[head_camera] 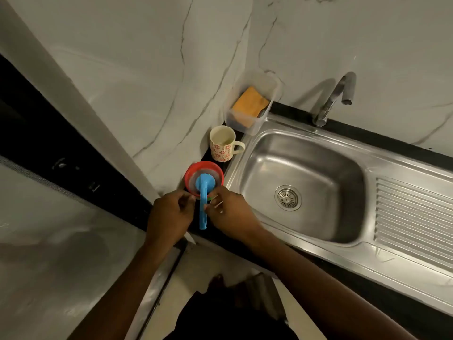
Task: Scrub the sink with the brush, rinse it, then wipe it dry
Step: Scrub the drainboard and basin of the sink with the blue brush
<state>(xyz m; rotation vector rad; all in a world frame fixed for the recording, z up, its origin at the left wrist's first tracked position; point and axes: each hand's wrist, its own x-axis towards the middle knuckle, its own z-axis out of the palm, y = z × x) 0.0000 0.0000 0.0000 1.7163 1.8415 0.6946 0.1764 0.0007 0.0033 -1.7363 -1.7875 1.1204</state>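
Note:
A blue-handled brush lies with its round head in a red tub on the dark counter left of the steel sink. My left hand is at the tub's near-left rim, fingers curled toward it. My right hand is just right of the brush handle, fingers curled and touching it and the tub's edge. Whether either hand really grips is unclear. The sink basin looks dry, with a round drain strainer at its middle. An orange sponge sits in a clear plastic box at the back.
A patterned mug stands behind the tub. The tap rises behind the sink, its spout over the basin's far edge. A ribbed drainboard extends right. Marble wall panels close in at back and left.

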